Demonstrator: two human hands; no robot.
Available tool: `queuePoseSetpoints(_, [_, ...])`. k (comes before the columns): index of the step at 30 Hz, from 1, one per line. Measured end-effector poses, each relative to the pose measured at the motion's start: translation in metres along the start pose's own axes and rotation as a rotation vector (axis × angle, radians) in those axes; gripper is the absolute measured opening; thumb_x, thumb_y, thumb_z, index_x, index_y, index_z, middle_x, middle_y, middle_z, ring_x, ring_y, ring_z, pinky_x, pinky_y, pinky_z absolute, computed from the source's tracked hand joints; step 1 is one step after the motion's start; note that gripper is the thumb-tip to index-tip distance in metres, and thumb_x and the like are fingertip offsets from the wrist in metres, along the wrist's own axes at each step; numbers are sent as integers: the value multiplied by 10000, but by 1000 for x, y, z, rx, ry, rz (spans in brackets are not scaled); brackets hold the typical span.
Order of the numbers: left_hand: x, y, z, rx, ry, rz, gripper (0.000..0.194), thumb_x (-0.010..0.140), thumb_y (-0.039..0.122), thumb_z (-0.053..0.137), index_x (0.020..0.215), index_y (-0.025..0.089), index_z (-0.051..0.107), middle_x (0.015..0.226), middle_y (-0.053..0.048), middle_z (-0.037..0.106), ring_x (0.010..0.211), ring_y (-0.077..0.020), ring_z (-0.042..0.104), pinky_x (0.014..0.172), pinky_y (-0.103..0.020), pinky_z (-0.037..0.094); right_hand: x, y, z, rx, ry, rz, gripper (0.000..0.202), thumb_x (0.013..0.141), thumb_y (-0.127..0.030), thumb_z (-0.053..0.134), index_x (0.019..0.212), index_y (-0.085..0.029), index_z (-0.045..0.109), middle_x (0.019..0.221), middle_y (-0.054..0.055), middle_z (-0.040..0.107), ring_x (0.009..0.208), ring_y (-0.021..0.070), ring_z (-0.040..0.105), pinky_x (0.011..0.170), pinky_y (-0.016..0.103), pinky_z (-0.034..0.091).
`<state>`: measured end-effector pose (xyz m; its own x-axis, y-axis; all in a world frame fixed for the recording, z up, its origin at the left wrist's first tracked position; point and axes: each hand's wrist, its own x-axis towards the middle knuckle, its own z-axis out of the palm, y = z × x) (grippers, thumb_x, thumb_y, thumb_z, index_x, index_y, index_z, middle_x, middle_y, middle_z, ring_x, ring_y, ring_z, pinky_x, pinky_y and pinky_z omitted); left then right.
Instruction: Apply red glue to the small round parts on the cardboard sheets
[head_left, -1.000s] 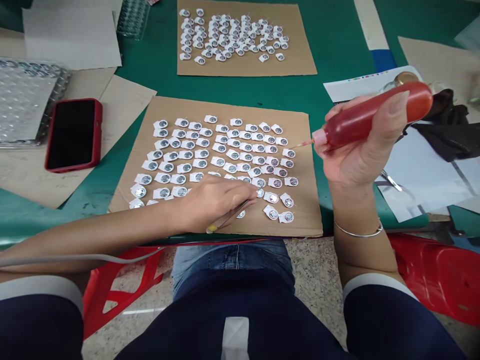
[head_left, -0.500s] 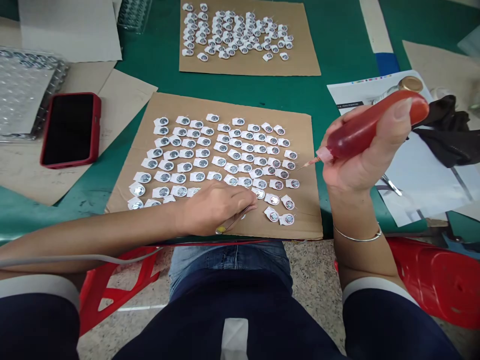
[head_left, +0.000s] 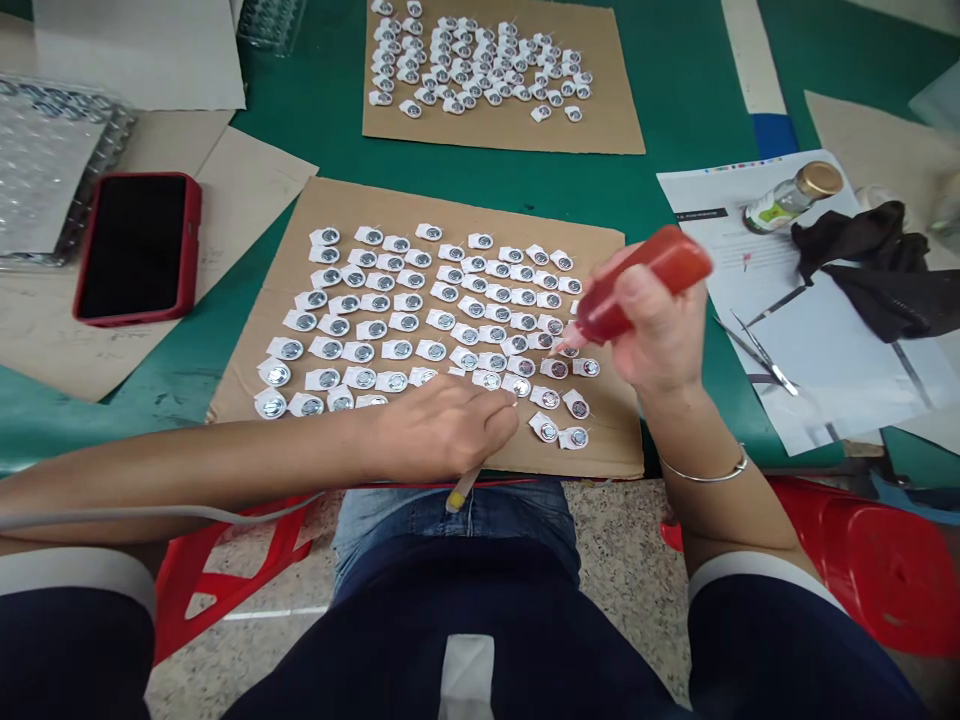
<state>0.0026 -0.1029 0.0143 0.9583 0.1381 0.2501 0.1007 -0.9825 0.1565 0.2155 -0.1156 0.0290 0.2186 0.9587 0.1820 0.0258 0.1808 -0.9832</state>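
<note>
My left hand (head_left: 450, 425) is closed at the front edge of the near cardboard sheet (head_left: 480, 205). It grips tweezers (head_left: 463, 488); their yellow-marked end sticks out toward me and their tips are hidden by the fingers. My right hand (head_left: 660, 335) is wrapped round a red squeeze bottle (head_left: 637, 283), tilted with its pink nozzle down to the left. The nozzle tip is over the right part of the rows of small round silver pieces with white tabs (head_left: 491, 335). Whether it touches one I cannot tell.
Behind lies a second cardboard sheet (head_left: 495, 130) with many similar pieces. A red-cased phone (head_left: 139, 248) and bubble wrap (head_left: 45, 180) are at left. Scissors (head_left: 761, 355), a small glass jar (head_left: 791, 198) and black cloth (head_left: 885, 270) lie on paper at right.
My right hand has brought the red squeeze bottle left, over the pieces. My left hand has shifted slightly, and the tweezers' yellow end has swung down toward me.
</note>
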Motion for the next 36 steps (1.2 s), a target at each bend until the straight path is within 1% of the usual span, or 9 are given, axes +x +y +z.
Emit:
queuePoseSetpoints(2, [0, 4, 1, 72, 49, 91, 170, 872, 90, 382, 788, 122, 526, 715, -37, 621, 564, -104, 562, 574, -219, 492, -4, 3, 5, -54, -90, 31, 279, 708, -486, 651, 730, -230, 541, 559, -49, 544, 462, 101, 576, 372, 234, 466])
queuePoseSetpoints(4, [0, 7, 2, 150, 105, 156, 161, 863, 67, 389, 796, 110, 529, 720, -54, 628, 579, -118, 575, 564, -235, 494, -8, 6, 10, -104, -136, 48, 257, 722, -468, 649, 749, -229, 557, 543, -54, 549, 455, 103, 583, 383, 241, 470])
queuePoseSetpoints(8, [1, 13, 3, 284, 125, 195, 142, 847, 74, 415, 799, 98, 547, 766, -92, 658, 562, -139, 582, 495, -254, 479, -14, 7, 15, -190, -125, 31, 219, 727, -419, 664, 737, -223, 566, 513, -57, 566, 431, 122, 582, 378, 265, 460])
queuePoseSetpoints(11, [1, 16, 3, 347, 128, 217, 162, 846, 84, 412, 816, 76, 571, 825, -142, 678, 568, -151, 600, 504, -274, 498, -15, 8, 17, -218, -129, 38, 209, 732, -412, 661, 733, -228, 561, 521, -59, 579, 430, 126, 578, 388, 277, 464])
queuePoseSetpoints(17, [1, 21, 5, 361, 166, 234, 170, 814, 73, 449, 810, 36, 615, 833, -206, 682, 541, -173, 618, 431, -267, 488, -15, 8, 20, -243, -172, 57, 209, 741, -412, 650, 698, -230, 556, 513, -53, 571, 420, 124, 567, 381, 282, 454])
queuePoseSetpoints(22, [1, 22, 6, 355, 188, 228, 182, 804, 74, 451, 794, 34, 628, 796, -199, 687, 513, -167, 612, 384, -250, 464, -16, 10, 21, -290, -173, 60, 196, 746, -407, 645, 715, -230, 566, 504, -46, 581, 408, 129, 559, 369, 292, 455])
queuePoseSetpoints(26, [1, 22, 8, 399, 195, 225, 189, 816, 85, 442, 813, 43, 626, 786, -184, 686, 546, -170, 628, 388, -246, 471, -17, 13, 19, -330, -192, 49, 171, 757, -397, 638, 739, -237, 579, 510, -44, 593, 428, 135, 573, 396, 304, 481])
queuePoseSetpoints(31, [0, 22, 9, 402, 194, 223, 188, 823, 99, 444, 833, 34, 621, 785, -189, 682, 558, -176, 633, 376, -243, 464, -17, 13, 18, -305, -229, 74, 154, 755, -378, 642, 751, -236, 583, 528, -46, 602, 466, 133, 598, 415, 283, 487])
queuePoseSetpoints(36, [-1, 23, 10, 405, 184, 223, 184, 828, 113, 449, 840, 30, 612, 808, -197, 681, 547, -179, 628, 373, -256, 464, -17, 12, 19, -298, -223, 58, 152, 755, -377, 642, 750, -235, 589, 526, -40, 595, 460, 141, 595, 410, 297, 487])
